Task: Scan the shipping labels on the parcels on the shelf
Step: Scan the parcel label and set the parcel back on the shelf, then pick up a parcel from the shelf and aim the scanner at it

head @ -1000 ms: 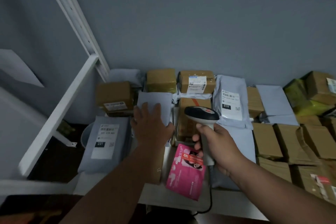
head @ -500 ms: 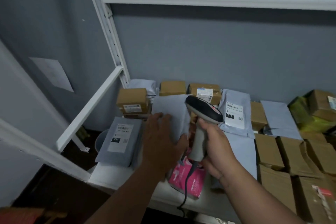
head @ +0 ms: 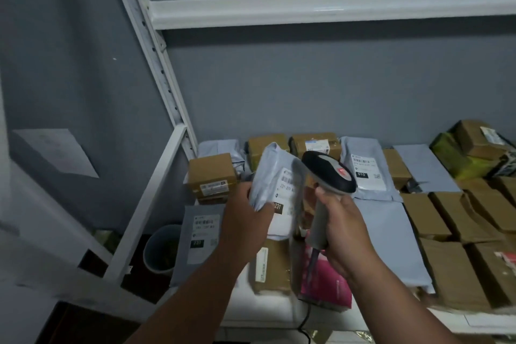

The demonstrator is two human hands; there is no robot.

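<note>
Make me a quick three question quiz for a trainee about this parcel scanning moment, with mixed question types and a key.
1. True or false: the left hand holds a grey mailer bag lifted off the shelf.
2. What does the right hand grip?
3. Which number is on the lifted bag's label? A 010, B 231, C 500

Key: 1 true; 2 the barcode scanner; 3 B

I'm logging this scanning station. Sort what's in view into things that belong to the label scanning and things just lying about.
Belongs to the job:
- barcode scanner, gripped by the right hand
- grey mailer bag with its label showing, held up by the left hand
- labelled grey parcel marked 010
- cardboard boxes on the shelf

Just lying about:
- bucket beside the shelf
- paper sheet on the wall
</note>
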